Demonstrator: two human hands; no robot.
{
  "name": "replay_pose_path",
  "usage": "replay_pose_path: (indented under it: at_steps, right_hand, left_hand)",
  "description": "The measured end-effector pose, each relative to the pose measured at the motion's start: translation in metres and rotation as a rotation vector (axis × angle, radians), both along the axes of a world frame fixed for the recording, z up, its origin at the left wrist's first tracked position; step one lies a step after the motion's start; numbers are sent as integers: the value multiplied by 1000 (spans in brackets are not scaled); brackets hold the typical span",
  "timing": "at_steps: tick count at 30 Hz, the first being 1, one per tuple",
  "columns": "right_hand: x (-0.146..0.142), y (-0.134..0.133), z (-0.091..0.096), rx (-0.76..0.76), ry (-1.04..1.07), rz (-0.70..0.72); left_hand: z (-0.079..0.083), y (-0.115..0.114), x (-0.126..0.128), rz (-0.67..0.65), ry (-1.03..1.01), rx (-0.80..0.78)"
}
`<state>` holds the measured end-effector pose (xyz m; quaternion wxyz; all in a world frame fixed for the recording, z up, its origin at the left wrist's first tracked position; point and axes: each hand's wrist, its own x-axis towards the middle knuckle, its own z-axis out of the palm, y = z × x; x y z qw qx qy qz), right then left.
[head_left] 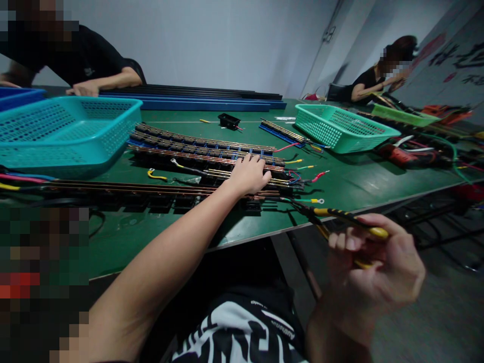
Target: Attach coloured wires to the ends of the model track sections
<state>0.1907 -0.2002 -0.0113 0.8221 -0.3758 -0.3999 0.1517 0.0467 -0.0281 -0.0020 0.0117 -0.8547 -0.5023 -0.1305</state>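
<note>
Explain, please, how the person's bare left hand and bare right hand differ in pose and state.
The bare left hand lies back-up on long strips of dark blocks and metal rods, while the bare right hand curls its fingers round a tool with yellow-and-black handles. The left hand is over the green tabletop; the right hand is held out past its near edge. Neither hand wears a glove.
</note>
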Motion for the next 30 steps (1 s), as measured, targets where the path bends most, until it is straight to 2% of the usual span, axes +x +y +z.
replay_pose_path:
  at_steps: [5,9,11,13,16,18,21,24,26,28,30]
  right_hand:
    - [-10,13,1,29,97,33]
    - [-11,12,0,22,49,42]
    - [-6,10,-2,-13,-80,45]
    - [2,6,-4,-39,-318,57]
    - [10,1,-4,-15,-680,150]
    - [12,-1,-4,-9,-779,204]
    - [7,1,-5,-41,-675,154]
    - [1,6,-4,-65,-309,53]
    - [-1,8,0,-38,-110,53]
    - [1,6,4,-2,-68,89]
    - [6,1,9,1,-115,114]
  left_hand:
    - [-1,0,0,-2,4,15]
    - [-1,0,0,-5,10,25]
    - [0,1,0,-9,14,27]
    - [0,1,0,-10,13,29]
    - [0,0,-1,-7,3,28]
    - [0,0,-1,-4,-2,23]
    - [0,-1,-1,-3,-3,16]
    - [1,-1,0,-2,4,9]
    - [1,-1,0,-2,9,3]
    - [2,-1,0,-1,7,-3]
    - [2,0,0,0,5,-9]
